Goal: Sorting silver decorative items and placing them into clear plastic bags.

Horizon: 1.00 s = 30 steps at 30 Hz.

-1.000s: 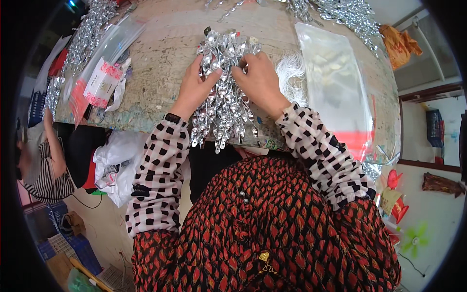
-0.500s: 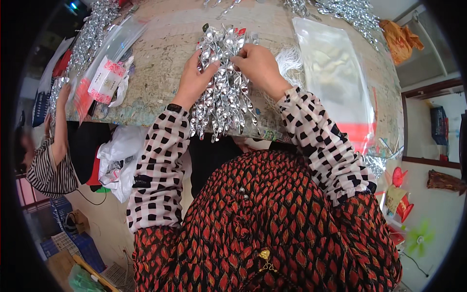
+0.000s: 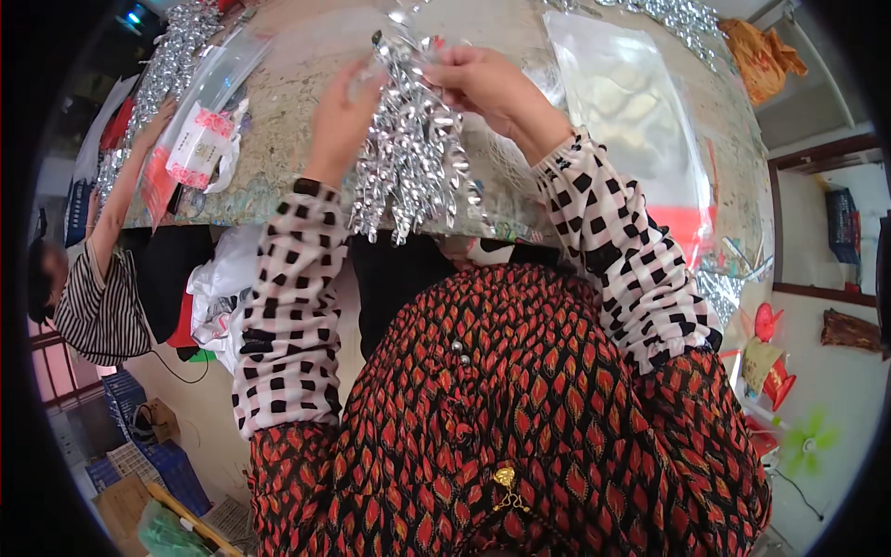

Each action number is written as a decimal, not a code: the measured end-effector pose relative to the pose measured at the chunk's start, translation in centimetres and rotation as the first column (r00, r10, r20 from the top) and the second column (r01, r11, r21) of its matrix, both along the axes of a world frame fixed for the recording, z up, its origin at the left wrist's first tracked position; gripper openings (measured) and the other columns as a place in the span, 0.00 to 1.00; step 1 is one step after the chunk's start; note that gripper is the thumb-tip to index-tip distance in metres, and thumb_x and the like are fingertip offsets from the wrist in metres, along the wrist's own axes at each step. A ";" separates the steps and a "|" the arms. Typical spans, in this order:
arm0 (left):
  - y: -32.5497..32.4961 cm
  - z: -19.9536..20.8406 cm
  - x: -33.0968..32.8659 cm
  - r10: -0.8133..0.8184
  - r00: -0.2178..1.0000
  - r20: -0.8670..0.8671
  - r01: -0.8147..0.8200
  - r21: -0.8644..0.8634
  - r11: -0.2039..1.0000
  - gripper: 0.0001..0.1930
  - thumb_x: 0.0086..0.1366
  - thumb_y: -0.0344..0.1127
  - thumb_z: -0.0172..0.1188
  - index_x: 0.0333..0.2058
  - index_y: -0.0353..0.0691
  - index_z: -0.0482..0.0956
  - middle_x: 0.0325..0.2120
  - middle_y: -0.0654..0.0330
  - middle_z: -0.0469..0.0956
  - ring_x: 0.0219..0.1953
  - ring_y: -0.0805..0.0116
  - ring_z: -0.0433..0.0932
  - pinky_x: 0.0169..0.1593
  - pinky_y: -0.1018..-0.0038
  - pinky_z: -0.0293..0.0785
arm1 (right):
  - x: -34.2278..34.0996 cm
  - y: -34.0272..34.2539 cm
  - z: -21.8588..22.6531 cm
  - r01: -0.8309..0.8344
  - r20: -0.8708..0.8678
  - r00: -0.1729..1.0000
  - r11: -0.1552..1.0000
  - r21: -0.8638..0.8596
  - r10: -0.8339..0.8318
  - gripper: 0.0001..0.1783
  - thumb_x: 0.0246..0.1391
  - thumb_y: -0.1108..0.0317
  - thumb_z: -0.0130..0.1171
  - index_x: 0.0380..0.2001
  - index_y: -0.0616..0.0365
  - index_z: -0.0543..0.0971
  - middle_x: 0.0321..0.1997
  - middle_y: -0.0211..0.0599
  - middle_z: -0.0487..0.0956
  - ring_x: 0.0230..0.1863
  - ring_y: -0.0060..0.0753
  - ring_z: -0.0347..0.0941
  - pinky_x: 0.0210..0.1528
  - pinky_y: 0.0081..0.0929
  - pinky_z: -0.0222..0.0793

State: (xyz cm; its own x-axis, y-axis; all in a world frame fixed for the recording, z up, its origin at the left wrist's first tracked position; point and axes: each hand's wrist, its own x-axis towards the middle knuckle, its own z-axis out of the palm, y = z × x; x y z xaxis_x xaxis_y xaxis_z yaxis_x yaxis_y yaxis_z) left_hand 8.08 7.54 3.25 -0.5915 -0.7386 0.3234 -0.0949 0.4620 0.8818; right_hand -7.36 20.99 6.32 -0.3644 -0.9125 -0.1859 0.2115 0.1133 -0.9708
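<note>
A bunch of silver twisted foil strands [image 3: 404,153] hangs down over the near edge of the worktable, gathered at its top end between my hands. My right hand [image 3: 487,88] pinches the bunch close to its top, thumb and fingers together, with a bit of red beside the fingertips. On the other side, my left hand [image 3: 342,116] is next to the upper strands; motion smears its fingers, so I cannot make out their grip. White strings [image 3: 548,88] lie on the table behind my right wrist.
Clear plastic sleeves [image 3: 617,102] are stacked on the right of the table [image 3: 288,121]. At left are more plastic bags, a white-and-pink packet [image 3: 200,148] and heaped silver strands [image 3: 172,60]. A person in a striped top [image 3: 97,311] reaches onto the table there.
Both my hands have moved toward the far side, and the silver bunch has shifted the same way and narrowed at its top. The other person's arm reaches farther onto the table.
</note>
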 end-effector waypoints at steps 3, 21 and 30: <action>1.6 5.2 -0.1 -0.082 0.955 -0.286 0.153 0.234 0.960 0.21 0.66 0.45 0.54 0.46 0.30 0.73 0.43 0.56 0.77 0.35 0.71 0.78 0.41 0.78 0.73 | 4.3 0.7 1.7 0.014 -0.042 0.999 0.974 -0.226 -0.024 0.06 0.54 0.66 0.59 0.28 0.56 0.76 0.25 0.25 0.75 0.22 0.14 0.67 0.25 0.15 0.64; 16.5 2.7 10.8 -0.356 0.924 0.138 0.153 0.720 0.677 0.11 0.67 0.36 0.50 0.40 0.34 0.76 0.20 0.70 0.69 0.17 0.86 0.60 0.22 0.88 0.54 | 3.1 19.5 -2.4 0.128 -0.831 0.556 0.987 0.096 0.009 0.09 0.53 0.69 0.57 0.37 0.61 0.78 0.31 0.41 0.77 0.30 0.33 0.74 0.32 0.26 0.69; 17.3 1.8 9.2 -0.429 0.885 0.178 0.262 0.571 0.778 0.12 0.67 0.38 0.52 0.40 0.35 0.78 0.20 0.72 0.68 0.20 0.86 0.61 0.24 0.87 0.57 | 0.5 15.8 -4.0 -0.039 -0.994 0.072 0.996 0.084 0.087 0.07 0.44 0.74 0.57 0.30 0.58 0.77 0.32 0.42 0.72 0.36 0.48 0.68 0.39 0.39 0.66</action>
